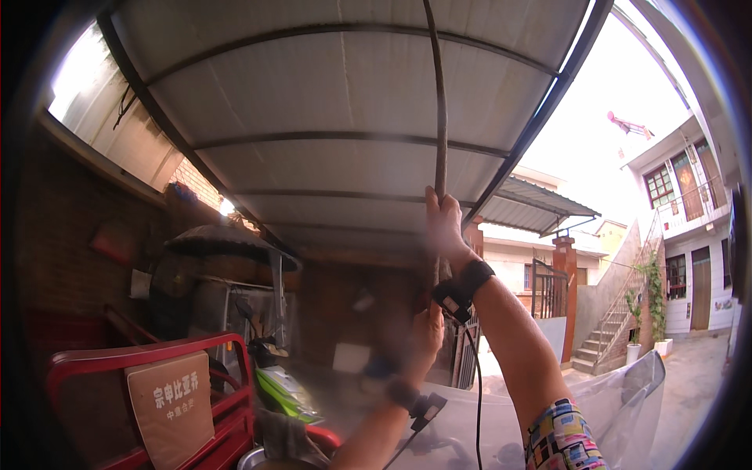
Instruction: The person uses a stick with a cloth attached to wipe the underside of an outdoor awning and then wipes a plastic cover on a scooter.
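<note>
A long, thin wooden pole [441, 117] rises almost upright in front of me and reaches past the upper edge of the view. My right hand [445, 227] is wrapped round it at mid-height. Lower down, my left hand [425, 337] closes round the same pole; blur softens part of that hand. Each wrist wears a black band with a small cabled device. Above my hands, the pole passes in front of the grey roof panels [337, 86] and their dark metal ribs. Its top end is out of view.
A red metal rail frame [149, 354] with a brown cover stands at the lower left, beside a green-and-red vehicle [286, 395]. Clear plastic sheeting [580, 415] lies low on the right. Beyond it are a brick pillar [562, 286], concrete stairs [603, 337] and a white house [689, 227].
</note>
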Demonstrator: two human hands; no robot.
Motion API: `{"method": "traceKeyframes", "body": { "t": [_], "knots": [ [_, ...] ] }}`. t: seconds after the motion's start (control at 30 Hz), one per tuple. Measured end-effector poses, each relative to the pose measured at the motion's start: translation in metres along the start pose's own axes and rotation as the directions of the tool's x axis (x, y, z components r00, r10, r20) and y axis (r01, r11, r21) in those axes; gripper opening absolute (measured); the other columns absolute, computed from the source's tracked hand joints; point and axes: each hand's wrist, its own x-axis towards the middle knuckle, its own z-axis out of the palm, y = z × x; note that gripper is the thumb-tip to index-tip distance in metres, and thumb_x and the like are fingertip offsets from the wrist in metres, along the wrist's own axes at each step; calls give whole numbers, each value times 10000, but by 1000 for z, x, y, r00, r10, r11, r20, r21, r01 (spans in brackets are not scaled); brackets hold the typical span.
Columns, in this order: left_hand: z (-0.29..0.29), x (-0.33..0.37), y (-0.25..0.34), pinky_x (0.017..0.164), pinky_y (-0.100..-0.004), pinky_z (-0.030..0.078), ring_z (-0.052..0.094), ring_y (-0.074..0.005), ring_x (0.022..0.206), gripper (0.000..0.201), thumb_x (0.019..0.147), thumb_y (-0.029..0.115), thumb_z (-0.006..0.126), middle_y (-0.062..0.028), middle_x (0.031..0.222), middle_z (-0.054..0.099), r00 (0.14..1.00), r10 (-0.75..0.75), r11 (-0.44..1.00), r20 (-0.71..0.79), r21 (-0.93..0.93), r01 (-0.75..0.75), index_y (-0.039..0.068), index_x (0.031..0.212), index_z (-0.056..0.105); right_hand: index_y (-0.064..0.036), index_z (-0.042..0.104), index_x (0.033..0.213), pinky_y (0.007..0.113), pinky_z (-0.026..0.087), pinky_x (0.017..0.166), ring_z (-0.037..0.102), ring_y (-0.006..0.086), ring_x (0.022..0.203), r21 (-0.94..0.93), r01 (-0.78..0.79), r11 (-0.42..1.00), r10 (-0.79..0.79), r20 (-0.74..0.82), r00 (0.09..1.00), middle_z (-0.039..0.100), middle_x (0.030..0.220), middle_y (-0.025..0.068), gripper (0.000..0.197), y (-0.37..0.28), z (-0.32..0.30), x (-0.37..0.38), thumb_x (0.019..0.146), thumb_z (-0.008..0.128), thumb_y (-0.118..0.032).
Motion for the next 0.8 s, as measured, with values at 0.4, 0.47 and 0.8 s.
{"method": "traceKeyframes", "body": {
  "t": [0.4,0.47,0.8],
  "knots": [
    [-6,-21,50,260,-216,176,285,-57,299,333,815,200,404,37,407,315,902,-428,826,48,-385,412,144,491,352,69,538,813,429,424,671,548,401,784,-115,-118,986,120,7,993,564,775,255,452,61,32,-12,788,470,-377],
    [-5,-26,49,258,-237,188,304,-75,300,266,785,103,402,23,412,326,867,-494,828,62,-272,491,111,519,386,68,539,813,428,421,668,550,394,785,-119,-132,984,129,-28,991,563,790,254,436,68,25,-13,794,471,-362],
    [-4,-24,-17,448,-350,385,468,-221,461,319,836,284,379,-96,532,493,979,196,775,-56,620,-120,50,652,493,59,534,796,414,422,628,558,346,709,47,-190,981,187,60,981,557,726,231,398,55,16,-13,802,470,-334]
  ]
}}
